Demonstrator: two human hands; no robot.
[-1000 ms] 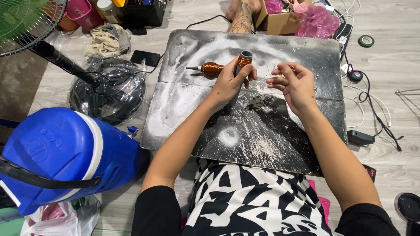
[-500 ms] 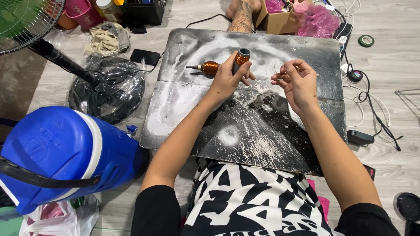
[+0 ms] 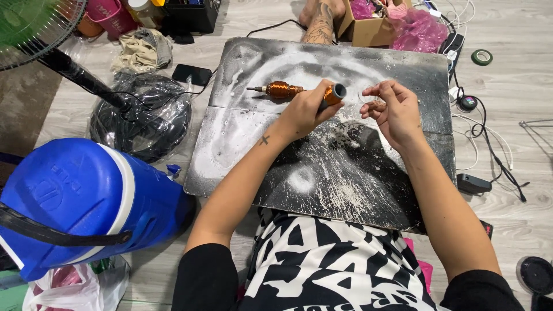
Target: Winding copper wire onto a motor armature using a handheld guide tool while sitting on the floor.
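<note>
Down on the floor, a dusty dark board (image 3: pixel 345 178) is lying flat and taking the place of a tabletop, streaked all over with white powder. Left hand (image 3: pixel 303 112) is curling tight around a copper-wound coil (image 3: pixel 332 95), gripping it with the open round end poking out past the thumb and pointing toward the other hand. Right hand (image 3: pixel 394 112) is hovering just beside it with the fingers loosely bent, thumb and forefinger pinching together; can't really tell if anything thin is sitting between them, it's too small to make out. Both hands are hanging over the upper middle of the board.

Second copper coil (image 3: pixel 280 90), this one with a dark shaft sticking out of it, is lying on the board just left of the left hand, not touching it.

Off to the left a big blue cooler (image 3: pixel 75 201) is sitting on the floor, with a fan's black base (image 3: pixel 141 118) wrapped in plastic behind it. Cardboard box (image 3: pixel 368 29) and a pink bag (image 3: pixel 423 31) are sitting past the far edge, and a roll of tape (image 3: pixel 481 57) is lying near some cables on the right
</note>
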